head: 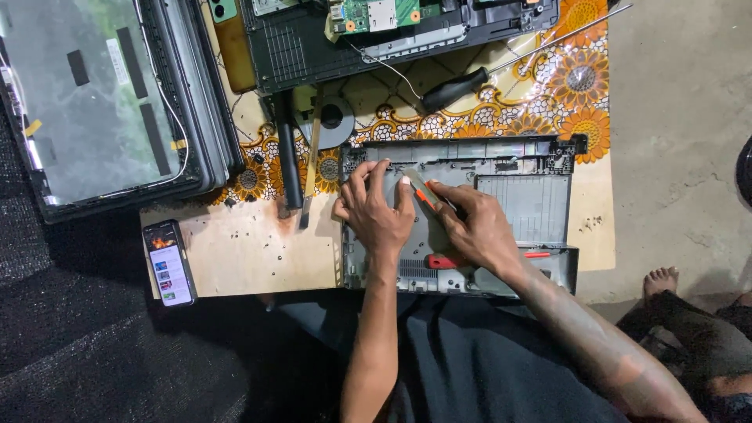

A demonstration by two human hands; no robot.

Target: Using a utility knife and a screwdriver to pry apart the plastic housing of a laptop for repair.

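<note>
I see a grey plastic laptop shell (517, 196), ribbed and slotted inside, lying at the near edge of a low board (235, 251) with a sunflower cloth. My left hand (374, 211) rests spread flat on it; my right hand (478, 227) pinches a small orange-tipped tool (423, 190) against it. A red screwdriver (442, 261) lies in the shell. Bare concrete floor (674, 117) lies to the right.

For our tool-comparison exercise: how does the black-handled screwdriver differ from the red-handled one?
The black-handled screwdriver lies on the flowered board above the grey laptop shell; the red-handled screwdriver lies inside the shell, by the right hand. The black one looks longer and lies slanted; the red is nearly level. Neither is held.
</note>
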